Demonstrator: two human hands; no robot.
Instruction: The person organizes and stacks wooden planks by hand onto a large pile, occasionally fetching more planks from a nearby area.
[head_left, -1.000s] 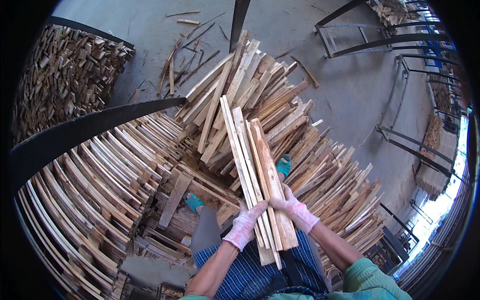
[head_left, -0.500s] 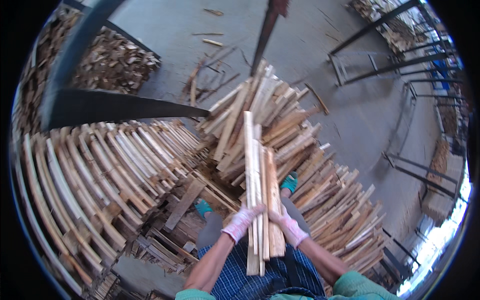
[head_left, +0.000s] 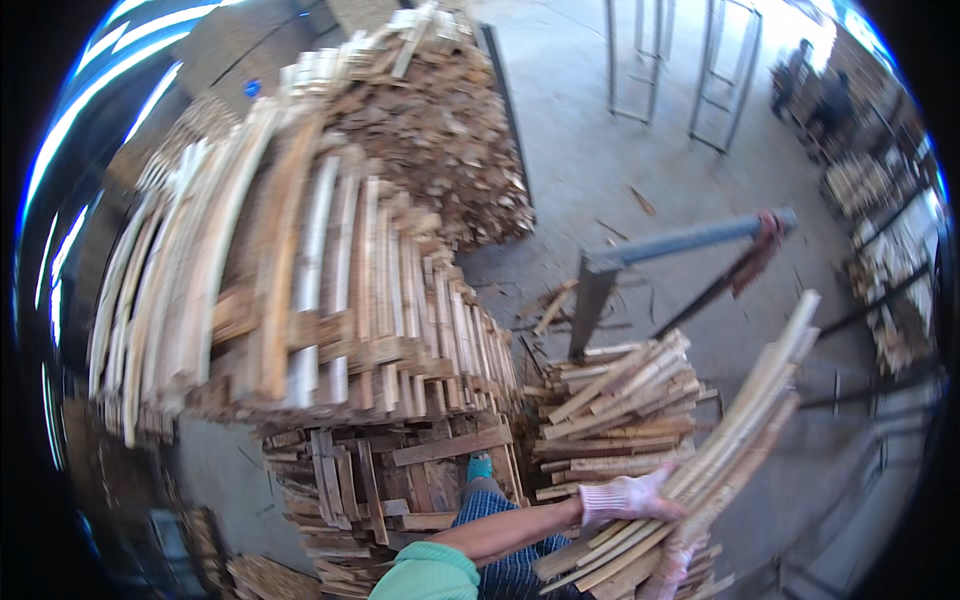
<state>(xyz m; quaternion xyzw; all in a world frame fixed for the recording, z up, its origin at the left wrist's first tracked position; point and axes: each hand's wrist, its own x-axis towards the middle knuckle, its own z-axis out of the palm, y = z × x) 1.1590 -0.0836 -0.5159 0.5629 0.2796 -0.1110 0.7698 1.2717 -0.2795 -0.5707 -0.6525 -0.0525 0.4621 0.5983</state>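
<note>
A bundle of long, pale wooden strips [head_left: 745, 430] slants from my lap up toward the right. My left hand [head_left: 625, 498], in a pink and white glove, is closed on the bundle's upper left side. Lower down, my right hand [head_left: 672, 568], gloved the same way, grips the bundle from its other side; part of its fingers is hidden by the strips. Beside and beyond the bundle lies a loose pile of wooden strips [head_left: 620, 400]. A tall, neatly layered stack of strips [head_left: 385, 310] fills the left.
Past the loose pile rises a metal frame [head_left: 690, 240] with a reddish cloth [head_left: 765, 250] tied on it. My foot [head_left: 480, 467] stands among boards [head_left: 455, 445]. More wood [head_left: 430, 130] is heaped behind the stack. Far off are metal racks [head_left: 725, 75] and people [head_left: 793, 78].
The view has swung left, bringing the layered stack toward the middle. The bundle, upright before me earlier, now tilts to the right with both hands still on it.
</note>
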